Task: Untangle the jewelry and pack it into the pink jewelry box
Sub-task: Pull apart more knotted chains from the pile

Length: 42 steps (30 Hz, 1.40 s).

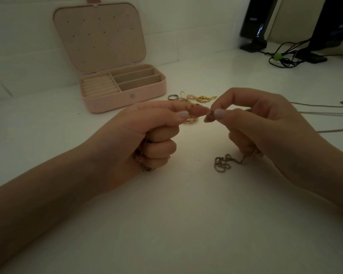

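I pinch a gold chain (194, 108) between thumb and forefinger of my left hand (147, 135) and my right hand (255, 123), other fingers curled round dangling strands, holding the knot taut to pick apart, the open pink jewelry box (125, 95) waiting behind.

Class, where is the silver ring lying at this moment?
In the head view, the silver ring lies on the white table, right of the pink jewelry box, beside the gold jewelry pile.

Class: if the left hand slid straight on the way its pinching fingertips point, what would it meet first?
Most likely the right hand, whose fingertips sit directly opposite the left hand, pinching the same thin gold chain; depth is unclear.
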{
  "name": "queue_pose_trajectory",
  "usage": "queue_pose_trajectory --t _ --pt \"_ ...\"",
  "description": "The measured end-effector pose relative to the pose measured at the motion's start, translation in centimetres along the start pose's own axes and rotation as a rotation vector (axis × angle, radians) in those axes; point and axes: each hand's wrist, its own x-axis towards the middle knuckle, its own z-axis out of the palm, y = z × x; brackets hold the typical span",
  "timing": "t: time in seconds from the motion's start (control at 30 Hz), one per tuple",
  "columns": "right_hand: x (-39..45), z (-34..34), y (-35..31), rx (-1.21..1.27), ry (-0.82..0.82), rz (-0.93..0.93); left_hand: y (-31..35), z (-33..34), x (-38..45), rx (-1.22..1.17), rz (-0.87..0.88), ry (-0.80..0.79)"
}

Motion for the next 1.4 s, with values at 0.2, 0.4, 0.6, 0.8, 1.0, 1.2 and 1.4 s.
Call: queue_pose_trajectory --t 0.2,0.4,0.6,0.8,1.0,1.2,1.4 --pt "0.0 0.2 -0.5 0.079 -0.024 0.018 0.1 0.2 -0.6 -0.191 0.016 -0.069" --pt "0.0 0.2 -1.1 0.296 -0.168 0.187 0.1 -0.3 -0.5 -0.226 0.012 -0.14" --pt "0.0 0.0 -1.3 0.341 -0.232 0.237 -0.3 -0.6 0.1 -0.279 0.013 -0.252" --pt "0.0 0.2 -1.0 0.347 -0.231 0.232 -0.3 -0.2 0.3 -0.18 0.065 -0.155" --pt "-0.2 0.3 -1.5 0.382 -0.198 0.244 -0.2 0.0 0.7 -0.142 0.089 -0.086" --pt "0.0 -0.1 -1.3 0.372 -0.078 0.181 -0.1 0.2 0.5 -0.151 0.083 -0.072" --pt "0.1 -0.3 -1.5 0.243 -0.135 0.092 0.3 -0.1 0.0 -0.042 0.145 0.023"
